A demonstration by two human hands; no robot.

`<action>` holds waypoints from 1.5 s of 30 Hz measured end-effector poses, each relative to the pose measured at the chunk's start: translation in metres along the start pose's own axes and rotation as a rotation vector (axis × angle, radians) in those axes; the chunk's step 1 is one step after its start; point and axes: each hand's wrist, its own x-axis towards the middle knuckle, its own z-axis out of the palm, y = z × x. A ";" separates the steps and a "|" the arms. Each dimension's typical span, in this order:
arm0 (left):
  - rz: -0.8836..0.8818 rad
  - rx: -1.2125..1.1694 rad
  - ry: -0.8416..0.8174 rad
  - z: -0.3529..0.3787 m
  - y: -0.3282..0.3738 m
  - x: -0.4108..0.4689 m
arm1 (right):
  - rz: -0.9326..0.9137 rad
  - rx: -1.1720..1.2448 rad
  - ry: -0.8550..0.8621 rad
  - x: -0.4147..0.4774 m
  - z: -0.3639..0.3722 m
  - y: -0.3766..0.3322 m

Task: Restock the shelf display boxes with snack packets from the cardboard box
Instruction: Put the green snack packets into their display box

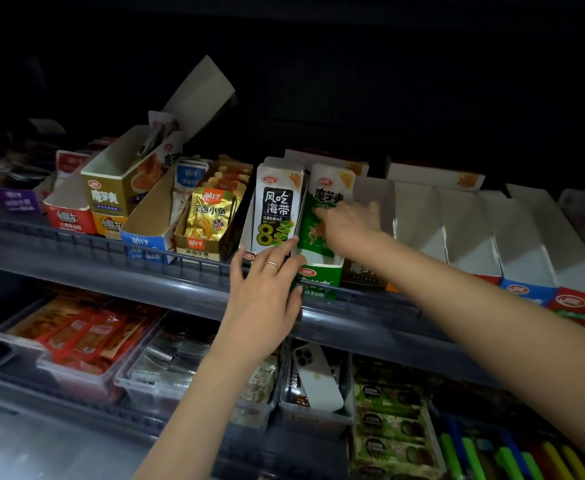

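Packets of seaweed (277,206) were stood upright in their white display box (248,233), faces forward so that the print could be read, and the green packets (331,185) just beside them were ranked the same way in the green display box (319,277). The left hand (267,289) was laid against the front of the seaweed row, its fingers (277,258) straight and spread with nothing gripped; this was judged to be bracing, so that the row would not tip forward. The right hand (348,221) was reached into the green box, its fingers (325,211) stretched across the face of the foremost green packet and, as far as the blur allowed, nothing was clasped; a pressing-back of the stack was judged likely. The cardboard box named in the task was not seen. Room for filling was offered by the open white boxes (468,233) ranged to the right, which looked bare inside. The shelf front was bounded by a low rail (180,268), over which packets would have to be lifted, and little gap was left between neighbouring box walls, so a straight drop from above was judged the safest way in.
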 end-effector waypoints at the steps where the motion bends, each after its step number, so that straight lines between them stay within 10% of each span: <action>1: 0.001 -0.002 -0.001 0.000 0.000 0.000 | 0.002 -0.005 -0.002 0.001 0.001 -0.001; 10: 0.027 -0.019 -0.014 0.000 -0.004 -0.002 | -0.048 0.252 -0.038 -0.005 0.000 0.006; 16: 0.184 -0.076 0.046 -0.021 0.015 -0.020 | -0.215 0.839 0.505 -0.068 0.018 0.025; 20: 0.397 -0.166 -0.196 -0.028 0.041 -0.069 | -0.410 0.916 0.631 -0.145 0.046 0.034; 35: 0.451 -0.190 -0.959 0.015 0.040 -0.255 | -0.149 0.978 -0.755 -0.398 0.307 -0.036; 45: 0.373 -0.209 -1.021 0.026 0.029 -0.261 | 0.019 0.920 -0.988 -0.405 0.373 -0.124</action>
